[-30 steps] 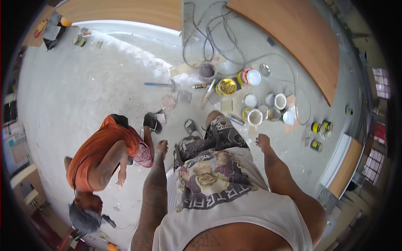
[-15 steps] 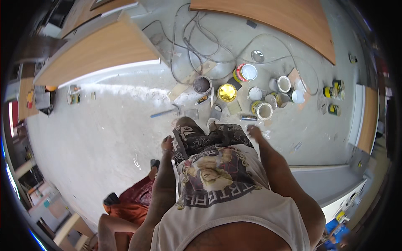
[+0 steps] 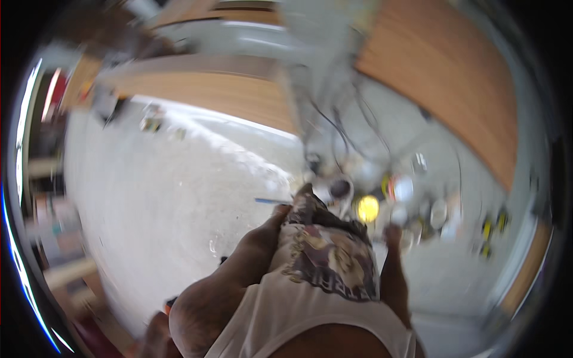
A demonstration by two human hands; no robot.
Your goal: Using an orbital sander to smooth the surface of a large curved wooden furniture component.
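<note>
The whole view is smeared by motion. My left hand (image 3: 282,212) hangs beside my left thigh, close to a thin blue strip (image 3: 270,201) on the floor; the blur hides its fingers. On the other side, my right hand (image 3: 393,234) hangs next to my hip, over several pale paint cans. Nothing can be made out in either hand. Just ahead of my legs lies a can with a shiny yellow top (image 3: 367,209). A red and yellow can with a pale top (image 3: 401,188) stands beyond it, and a dark-topped bucket (image 3: 341,190) to its left.
Wooden panels stand at the far left (image 3: 209,89) and far right (image 3: 441,77). Cables (image 3: 340,128) run over the floor between them. More yellow and black cans (image 3: 487,238) stand at right. Part of another person (image 3: 160,334) shows at the lower left.
My view has swung to the left, so the cans and panels sit farther right and lower. My body has turned and my legs lean forward; both hands still hang by my sides.
</note>
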